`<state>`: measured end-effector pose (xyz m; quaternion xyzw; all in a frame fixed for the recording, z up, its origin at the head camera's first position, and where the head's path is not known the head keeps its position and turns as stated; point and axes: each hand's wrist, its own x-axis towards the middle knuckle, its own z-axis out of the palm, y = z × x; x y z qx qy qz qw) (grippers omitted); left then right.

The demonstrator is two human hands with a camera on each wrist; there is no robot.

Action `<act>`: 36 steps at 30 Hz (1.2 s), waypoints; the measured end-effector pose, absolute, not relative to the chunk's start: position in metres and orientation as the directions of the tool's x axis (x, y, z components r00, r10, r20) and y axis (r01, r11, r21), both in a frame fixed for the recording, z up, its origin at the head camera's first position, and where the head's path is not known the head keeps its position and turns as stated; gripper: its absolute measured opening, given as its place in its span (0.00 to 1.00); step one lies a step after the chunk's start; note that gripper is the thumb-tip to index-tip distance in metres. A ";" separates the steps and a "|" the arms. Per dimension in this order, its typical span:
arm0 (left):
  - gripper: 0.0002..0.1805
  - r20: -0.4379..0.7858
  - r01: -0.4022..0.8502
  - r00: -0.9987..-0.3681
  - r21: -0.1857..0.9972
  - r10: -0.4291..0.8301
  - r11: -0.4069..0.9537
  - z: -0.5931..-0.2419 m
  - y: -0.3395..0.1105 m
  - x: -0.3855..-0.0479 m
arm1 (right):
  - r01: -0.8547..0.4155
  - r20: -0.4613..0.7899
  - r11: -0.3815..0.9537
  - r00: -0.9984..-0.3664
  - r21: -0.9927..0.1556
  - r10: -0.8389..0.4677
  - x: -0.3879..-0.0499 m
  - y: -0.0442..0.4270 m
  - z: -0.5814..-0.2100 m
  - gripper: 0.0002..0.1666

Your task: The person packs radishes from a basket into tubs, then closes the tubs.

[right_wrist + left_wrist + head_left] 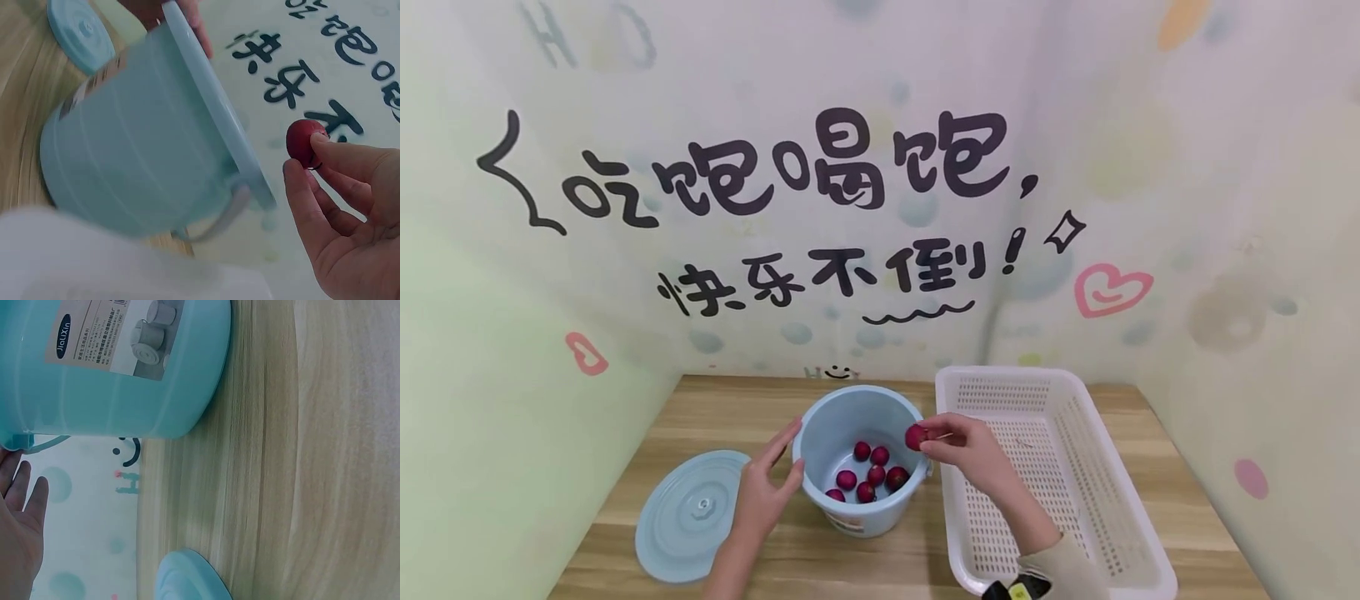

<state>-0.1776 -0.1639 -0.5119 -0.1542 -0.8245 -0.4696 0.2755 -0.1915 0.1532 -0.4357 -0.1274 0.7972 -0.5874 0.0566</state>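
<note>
My right hand [966, 446] pinches a small red radish [915, 437] between thumb and fingertips, over the right rim of a light blue bucket [868, 521]. In the right wrist view the radish [302, 142] is held beside the bucket's rim [215, 106]. Several radishes [846, 480] lie on the bucket's bottom. My left hand [762, 492] touches the bucket's left rim, its fingers fairly straight along the outside. From the left wrist view, the left hand's fingers [22, 487] reach up to the bucket by its handle joint.
A light blue lid [681, 533] lies on the wooden table [730, 400] left of the bucket. To the right stands a white perforated plastic basket [951, 533]. Behind the table rises a wall [865, 67] with black lettering.
</note>
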 end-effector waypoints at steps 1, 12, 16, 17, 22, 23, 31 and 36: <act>0.29 0.600 0.515 -0.800 0.691 -0.005 0.508 -0.512 -0.163 -0.177 | -0.130 0.057 0.265 -0.961 -0.955 -0.269 -0.192 0.147 -0.436 0.19; 0.29 0.590 0.488 -0.807 0.670 -0.003 0.559 -0.505 -0.161 -0.179 | -0.131 0.095 0.132 -0.965 -0.982 -0.246 -0.191 0.149 -0.426 0.21; 0.29 0.557 0.437 -0.830 0.649 0.002 0.622 -0.501 -0.164 -0.179 | -0.176 0.148 0.141 -0.971 -0.974 -0.190 -0.191 0.172 -0.418 0.21; 0.28 0.547 0.426 -0.837 0.644 0.006 0.636 -0.499 -0.165 -0.179 | -0.192 0.166 0.158 -0.972 -0.969 -0.168 -0.191 0.179 -0.416 0.20; 0.20 0.516 0.404 -0.856 0.632 0.029 0.662 -0.485 -0.169 -0.186 | -0.286 0.275 0.256 -0.958 -0.923 -0.081 -0.195 0.215 -0.401 0.18; 0.19 0.510 0.401 -0.859 0.630 0.035 0.665 -0.482 -0.170 -0.188 | -0.303 0.295 0.265 -0.953 -0.915 -0.070 -0.196 0.222 -0.398 0.18; 0.15 0.392 0.295 -0.920 0.642 0.029 0.708 -0.464 -0.178 -0.197 | -0.344 0.343 0.277 -0.938 -0.898 -0.052 -0.200 0.254 -0.383 0.20; 0.16 0.339 0.241 -0.941 0.649 0.009 0.722 -0.460 -0.190 -0.201 | -0.306 0.303 0.312 -0.951 -0.899 -0.060 -0.202 0.250 -0.379 0.21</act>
